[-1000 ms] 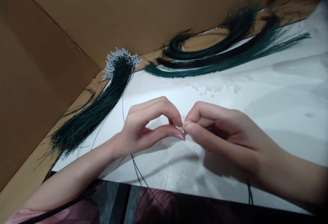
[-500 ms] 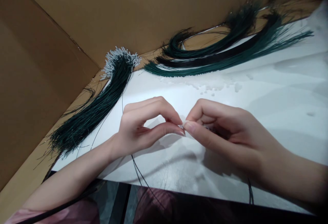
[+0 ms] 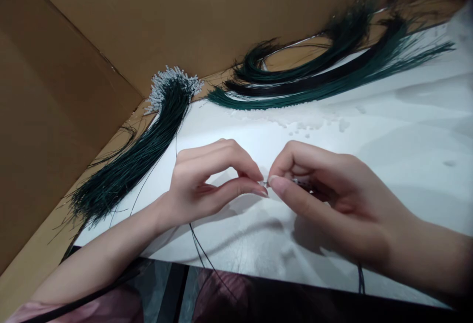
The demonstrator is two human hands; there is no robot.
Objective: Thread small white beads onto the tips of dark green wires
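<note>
My left hand (image 3: 210,180) is closed in a pinch above the white table, thumb and forefinger together on a tiny pale piece (image 3: 264,183), mostly hidden by the fingertips. Facing it, my right hand (image 3: 332,190) pinches a thin dark strand that shows in the narrow gap between the hands. Small pale bits (image 3: 298,181) show inside the curled right fingers; their kind is unclear. Thin dark strands (image 3: 199,246) hang below my left hand over the table edge, and more dark strands (image 3: 361,279) hang below my right wrist.
At the left lies a thick bundle of dark green strands (image 3: 148,150) with white knobbly tips (image 3: 173,84). Several curved bundles of plain strands (image 3: 295,93) lie along the back. Small whitish specks (image 3: 314,122) are scattered on the table (image 3: 417,130). Cardboard walls (image 3: 111,12) enclose the back and left.
My right fingertips have drawn slightly to the right, widening the gap between the hands so a bit of strand shows. My left hand is almost still.
</note>
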